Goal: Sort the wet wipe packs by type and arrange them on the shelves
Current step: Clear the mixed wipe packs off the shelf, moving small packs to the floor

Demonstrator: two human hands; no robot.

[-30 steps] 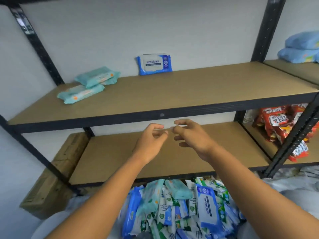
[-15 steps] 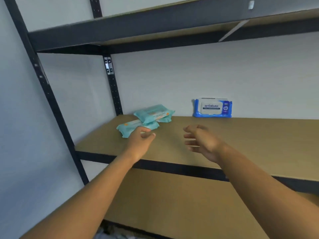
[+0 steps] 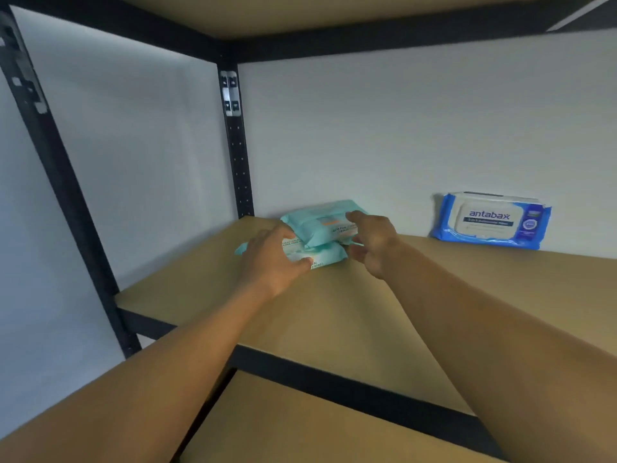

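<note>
- I see both hands up at the back left corner of the shelf (image 3: 334, 315), working the two teal wipe packs stacked there, just in front of the black post (image 3: 237, 162).
- My left hand (image 3: 270, 260) grips the lower teal pack (image 3: 325, 257) at its left end, thumb on the front edge and fingers curled over the top.
- My right hand (image 3: 375, 245) has its fingers laid over the right end of the upper teal pack (image 3: 320, 222), with the thumb spread lower down. I cannot tell whether it is actually clamping or only touching.
- The upper pack sits askew on the lower one, its right end overhanging.
- The blue pack (image 3: 490, 220) leans upright against the wall at the back edge, well apart to the right, so the two types are already kept separate.
- I read this step as tidying the teal pile: squaring the two packs into one neat stack.
- The next move calls for gentle inward pressure from both sides, since these soft, slippery wrappers will probably slide rather than hold.
- The lower shelf (image 3: 300, 426) shows bare board below.
</note>
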